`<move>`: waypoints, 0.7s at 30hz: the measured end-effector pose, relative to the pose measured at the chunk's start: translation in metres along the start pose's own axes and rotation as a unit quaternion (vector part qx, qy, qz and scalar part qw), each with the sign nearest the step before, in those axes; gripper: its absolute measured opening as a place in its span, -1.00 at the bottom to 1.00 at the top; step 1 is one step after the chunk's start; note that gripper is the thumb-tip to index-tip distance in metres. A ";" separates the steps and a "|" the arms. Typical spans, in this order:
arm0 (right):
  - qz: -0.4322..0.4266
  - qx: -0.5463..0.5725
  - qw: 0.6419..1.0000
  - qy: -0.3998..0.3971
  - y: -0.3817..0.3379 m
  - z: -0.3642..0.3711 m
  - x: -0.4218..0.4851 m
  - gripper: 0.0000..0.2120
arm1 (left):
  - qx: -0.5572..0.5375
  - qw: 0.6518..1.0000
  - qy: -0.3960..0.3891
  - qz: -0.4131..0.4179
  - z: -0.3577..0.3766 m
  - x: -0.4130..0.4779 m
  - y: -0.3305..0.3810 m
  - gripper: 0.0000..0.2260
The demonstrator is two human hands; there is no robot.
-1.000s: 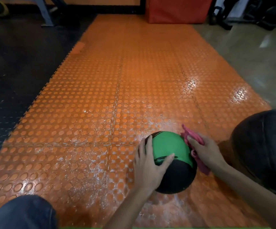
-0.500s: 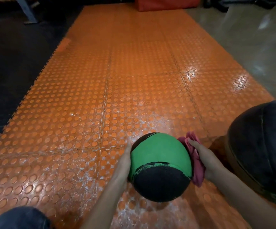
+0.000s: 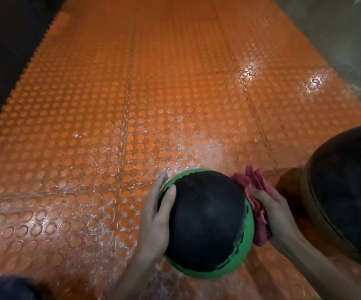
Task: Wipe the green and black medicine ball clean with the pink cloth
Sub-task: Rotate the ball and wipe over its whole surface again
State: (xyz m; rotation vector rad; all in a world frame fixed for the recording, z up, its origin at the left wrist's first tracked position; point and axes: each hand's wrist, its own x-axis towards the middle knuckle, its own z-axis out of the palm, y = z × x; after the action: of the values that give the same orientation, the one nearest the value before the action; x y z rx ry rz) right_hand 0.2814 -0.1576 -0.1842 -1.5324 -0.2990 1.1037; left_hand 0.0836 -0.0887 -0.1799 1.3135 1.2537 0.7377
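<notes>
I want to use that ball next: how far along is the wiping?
Done: nothing shows clearly clean yet. In hand: the left hand steadies the green and black medicine ball while the right hand presses the crumpled pink cloth against its right side. Left: probably the black top face, which the cloth is not touching.

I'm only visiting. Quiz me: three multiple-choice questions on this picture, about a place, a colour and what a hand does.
1. Where is the pink cloth? A) against the medicine ball's right side B) under the ball C) draped over its top
2. Ball's colour facing the camera? A) black B) yellow C) white
3. The left hand? A) hangs free B) rests on the ball C) holds the cloth

Key: A, the right hand presses it there; A, black with a green rim; B, it cups the ball's left side.
</notes>
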 end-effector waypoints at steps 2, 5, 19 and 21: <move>0.003 -0.013 1.000 0.010 0.005 -0.001 0.001 -0.85 | 0.004 1.000 -0.011 -0.004 0.000 -0.005 -0.002 -0.50; 0.026 -0.016 1.000 0.002 0.014 -0.006 -0.003 -0.81 | -0.038 0.997 0.007 -0.063 0.002 -0.021 -0.008 -0.45; 0.007 0.094 0.995 0.014 -0.006 -0.012 -0.025 -0.81 | -0.031 0.994 0.013 0.102 0.005 -0.034 0.032 -0.48; -0.055 0.118 0.991 -0.012 -0.019 -0.013 -0.027 -0.80 | -0.038 0.985 0.009 0.168 -0.007 -0.022 0.047 -0.60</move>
State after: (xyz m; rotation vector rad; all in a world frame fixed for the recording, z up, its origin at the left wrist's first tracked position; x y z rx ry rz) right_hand 0.2846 -0.1787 -0.1563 -1.2789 -0.2565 1.0313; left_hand 0.0836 -0.0987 -0.1281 1.4743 1.0176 1.0267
